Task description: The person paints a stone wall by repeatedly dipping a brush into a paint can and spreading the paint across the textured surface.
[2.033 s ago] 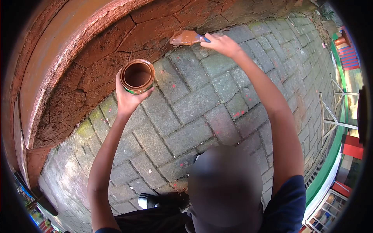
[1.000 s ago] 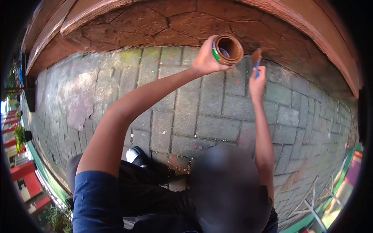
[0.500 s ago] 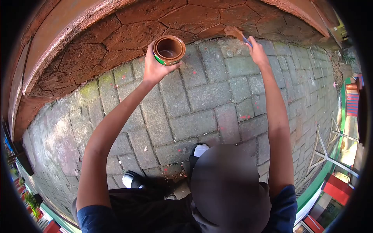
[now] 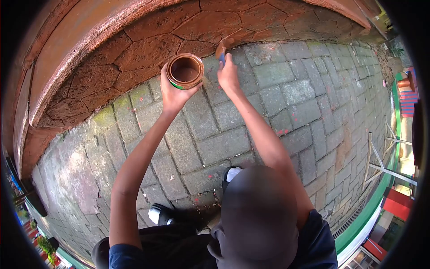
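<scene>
My left hand (image 4: 177,95) is wrapped round a paint can (image 4: 199,71) with a green label and brown paint inside, its open mouth facing up. To the right of the can, my right hand (image 4: 229,76) grips a paintbrush (image 4: 221,53) by its blue handle. The brush's brown bristles point up toward the base of the wall (image 4: 179,31), which has a reddish-brown stone pattern with dark joint lines. On its right the wall's lower part looks duller and greyer.
Grey paving blocks (image 4: 224,134) with red specks cover the ground up to the wall's foot. My feet in dark sandals (image 4: 162,214) rest on the paving. A metal frame (image 4: 380,168) stands at the far right, near a green edge.
My right hand has swung left with the paintbrush, from the wall's right part to beside the can. The can has shifted slightly left and down.
</scene>
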A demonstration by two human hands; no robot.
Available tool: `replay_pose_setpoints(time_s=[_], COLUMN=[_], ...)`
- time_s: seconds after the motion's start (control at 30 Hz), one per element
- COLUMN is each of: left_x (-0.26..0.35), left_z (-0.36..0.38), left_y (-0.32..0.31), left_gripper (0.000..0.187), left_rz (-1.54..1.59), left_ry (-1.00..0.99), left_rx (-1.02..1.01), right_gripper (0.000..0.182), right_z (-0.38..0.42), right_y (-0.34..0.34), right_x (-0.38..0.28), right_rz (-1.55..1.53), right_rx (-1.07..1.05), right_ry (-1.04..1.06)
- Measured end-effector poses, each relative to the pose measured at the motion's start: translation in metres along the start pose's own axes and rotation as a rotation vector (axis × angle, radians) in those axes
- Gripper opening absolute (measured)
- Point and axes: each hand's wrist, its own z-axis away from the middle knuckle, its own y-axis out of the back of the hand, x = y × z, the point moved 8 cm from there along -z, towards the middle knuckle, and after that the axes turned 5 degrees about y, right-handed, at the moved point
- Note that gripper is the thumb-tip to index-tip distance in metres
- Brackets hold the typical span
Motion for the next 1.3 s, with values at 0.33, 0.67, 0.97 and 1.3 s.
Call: replay_pose_setpoints(time_s=[0.33, 0.67, 0.97, 1.3], left_x=[0.037, 0.077, 0.112, 0.176], left_z=[-0.004, 0.003, -0.009, -0.04], left_y=[0.05, 0.123, 0.155, 0.13], left_gripper=[0.1, 0.098, 0.095, 0.093], left_rz=[-0.119, -0.08, 0.135, 0.0], left_ry=[-0.03, -0.075, -0.216, -0.243], left_rx=[-0.232, -0.291, -0.453, -0.262], right_gripper=[0.023, 0.02, 0.033, 0.037], right_z=[-0.011, -0.052, 0.014, -0.07], right_y=[0.014, 0.141, 0.218, 0.225], right_x=[-0.005, 0.053, -0.038, -0.053], right_rz=[0.618, 0.586, 0.644, 0.593], right_rx=[-0.411, -0.04, -0.022, -0.232], right_ry=[0.568, 0.172, -0.016, 0.273])
